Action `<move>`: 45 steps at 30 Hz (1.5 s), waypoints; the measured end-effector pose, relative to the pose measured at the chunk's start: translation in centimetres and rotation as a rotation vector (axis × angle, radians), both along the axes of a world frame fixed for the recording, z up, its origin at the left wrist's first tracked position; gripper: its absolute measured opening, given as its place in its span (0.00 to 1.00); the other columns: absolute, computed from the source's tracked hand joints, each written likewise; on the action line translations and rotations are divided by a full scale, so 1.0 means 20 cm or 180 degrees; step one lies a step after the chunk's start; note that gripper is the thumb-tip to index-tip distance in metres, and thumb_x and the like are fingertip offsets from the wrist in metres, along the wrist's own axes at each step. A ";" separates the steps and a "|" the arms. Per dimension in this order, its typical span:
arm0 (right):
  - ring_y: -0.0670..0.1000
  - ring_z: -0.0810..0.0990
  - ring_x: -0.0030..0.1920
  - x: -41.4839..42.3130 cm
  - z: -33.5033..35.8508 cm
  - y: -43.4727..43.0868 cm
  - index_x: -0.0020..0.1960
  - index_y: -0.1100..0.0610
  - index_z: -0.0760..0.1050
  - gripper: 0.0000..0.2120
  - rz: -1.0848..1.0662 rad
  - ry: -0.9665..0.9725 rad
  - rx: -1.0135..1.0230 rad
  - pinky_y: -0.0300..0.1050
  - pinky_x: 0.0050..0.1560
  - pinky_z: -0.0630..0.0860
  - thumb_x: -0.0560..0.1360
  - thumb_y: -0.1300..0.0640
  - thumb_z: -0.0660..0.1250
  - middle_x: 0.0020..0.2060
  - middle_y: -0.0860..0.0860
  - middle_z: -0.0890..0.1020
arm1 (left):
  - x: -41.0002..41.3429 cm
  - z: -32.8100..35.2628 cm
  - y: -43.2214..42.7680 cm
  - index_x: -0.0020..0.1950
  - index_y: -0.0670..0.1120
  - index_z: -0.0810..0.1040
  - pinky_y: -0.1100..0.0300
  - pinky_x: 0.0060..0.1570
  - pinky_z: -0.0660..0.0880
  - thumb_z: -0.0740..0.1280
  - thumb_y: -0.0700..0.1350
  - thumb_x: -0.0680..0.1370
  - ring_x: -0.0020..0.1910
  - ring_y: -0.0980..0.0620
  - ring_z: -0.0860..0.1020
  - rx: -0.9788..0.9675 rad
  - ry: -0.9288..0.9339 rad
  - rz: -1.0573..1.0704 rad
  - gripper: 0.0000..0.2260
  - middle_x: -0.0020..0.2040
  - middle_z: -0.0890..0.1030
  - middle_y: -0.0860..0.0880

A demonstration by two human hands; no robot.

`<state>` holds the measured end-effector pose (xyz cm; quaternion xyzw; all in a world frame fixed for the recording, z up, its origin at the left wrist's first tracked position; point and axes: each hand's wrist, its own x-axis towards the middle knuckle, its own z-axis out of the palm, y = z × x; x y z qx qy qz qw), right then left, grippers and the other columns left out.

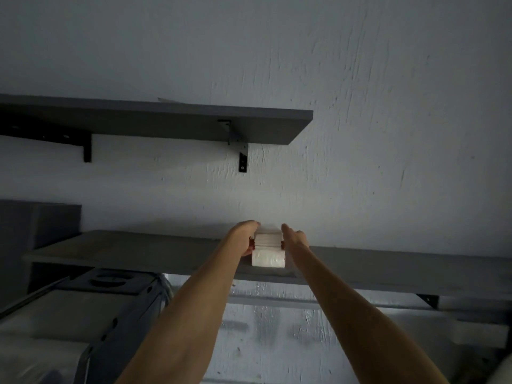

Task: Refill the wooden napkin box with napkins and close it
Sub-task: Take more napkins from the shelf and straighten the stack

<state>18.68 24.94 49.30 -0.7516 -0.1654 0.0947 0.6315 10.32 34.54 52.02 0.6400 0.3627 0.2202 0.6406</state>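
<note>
A white pack of napkins [268, 249] in clear wrap sits on the grey lower shelf [138, 252], with a reddish band across its middle. My left hand [245, 234] presses against the pack's left side. My right hand [295, 236] presses against its right side. Both arms reach up and forward from below. The fingers on the pack's far side are hidden. No wooden napkin box is in view.
A second grey shelf [171, 121] on black brackets hangs higher on the rough white wall. A dark box [36, 223] stands at the lower shelf's left end. Below left sits a metal appliance [91, 306] with a slanted rail.
</note>
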 end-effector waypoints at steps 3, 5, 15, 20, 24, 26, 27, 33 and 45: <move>0.58 0.75 0.49 0.02 -0.02 0.00 0.61 0.67 0.72 0.21 0.0028 0.0042 0.0026 0.48 0.46 0.70 0.75 0.52 0.64 0.51 0.60 0.77 | 0.00 -0.01 0.01 0.52 0.40 0.74 0.55 0.53 0.77 0.69 0.44 0.75 0.49 0.47 0.77 -0.0050 0.0099 -0.0096 0.11 0.51 0.78 0.43; 0.57 0.76 0.46 0.02 -0.03 0.00 0.56 0.67 0.75 0.16 0.0027 -0.0002 0.0005 0.46 0.43 0.70 0.74 0.56 0.65 0.47 0.60 0.78 | -0.01 -0.02 0.02 0.51 0.39 0.75 0.54 0.50 0.77 0.69 0.42 0.73 0.46 0.46 0.76 -0.0069 0.0169 -0.0154 0.10 0.48 0.77 0.43; 0.60 0.82 0.45 0.09 -0.09 0.10 0.28 0.61 0.77 0.07 0.0058 -0.0217 -0.0013 0.60 0.56 0.71 0.59 0.56 0.66 0.24 0.52 0.79 | -0.09 0.00 0.07 0.56 0.40 0.73 0.48 0.36 0.74 0.71 0.36 0.64 0.49 0.40 0.76 -0.0510 -0.0022 -0.0158 0.21 0.54 0.77 0.40; 0.57 0.80 0.42 0.03 -0.08 0.08 0.26 0.58 0.75 0.09 0.0155 -0.0274 0.0103 0.59 0.55 0.69 0.58 0.53 0.67 0.25 0.50 0.79 | -0.16 0.01 0.09 0.57 0.39 0.72 0.41 0.52 0.75 0.67 0.34 0.68 0.55 0.36 0.75 -0.0808 -0.0315 -0.0330 0.18 0.57 0.76 0.38; 0.53 0.72 0.38 -0.19 0.03 -0.02 0.32 0.57 0.81 0.06 0.0395 -0.0350 0.0221 0.52 0.48 0.66 0.64 0.57 0.66 0.30 0.51 0.75 | -0.20 0.01 0.08 0.56 0.41 0.70 0.43 0.56 0.75 0.64 0.36 0.68 0.56 0.36 0.75 -0.0938 -0.0672 -0.0352 0.16 0.57 0.75 0.38; 0.52 0.72 0.40 -0.24 0.06 -0.04 0.50 0.66 0.80 0.12 0.0531 -0.0320 0.0342 0.46 0.41 0.67 0.70 0.61 0.64 0.38 0.55 0.75 | -0.21 0.00 0.07 0.59 0.41 0.70 0.44 0.56 0.75 0.64 0.38 0.67 0.56 0.37 0.76 -0.0933 -0.0749 -0.0443 0.20 0.57 0.75 0.39; 0.53 0.72 0.42 -0.26 0.07 -0.05 0.54 0.67 0.78 0.14 0.0576 -0.0249 0.0369 0.46 0.41 0.68 0.72 0.62 0.63 0.41 0.56 0.75 | -0.21 0.00 0.06 0.60 0.41 0.70 0.46 0.56 0.75 0.65 0.40 0.68 0.55 0.38 0.76 -0.0899 -0.0740 -0.0530 0.21 0.56 0.75 0.39; 0.58 0.76 0.57 -0.26 0.08 -0.09 0.64 0.59 0.70 0.17 0.0862 0.0478 0.0575 0.55 0.52 0.78 0.76 0.58 0.60 0.58 0.58 0.75 | -0.25 -0.02 0.03 0.65 0.40 0.71 0.49 0.56 0.75 0.67 0.39 0.72 0.58 0.41 0.77 -0.0639 -0.0706 -0.0763 0.21 0.56 0.77 0.40; 0.62 0.80 0.54 -0.17 0.03 -0.47 0.56 0.59 0.73 0.26 0.2219 0.1160 0.1421 0.64 0.61 0.74 0.78 0.37 0.54 0.51 0.60 0.81 | -0.25 -0.01 -0.42 0.60 0.43 0.73 0.49 0.51 0.77 0.67 0.40 0.74 0.55 0.42 0.78 0.0156 -0.0428 -0.1369 0.15 0.53 0.80 0.42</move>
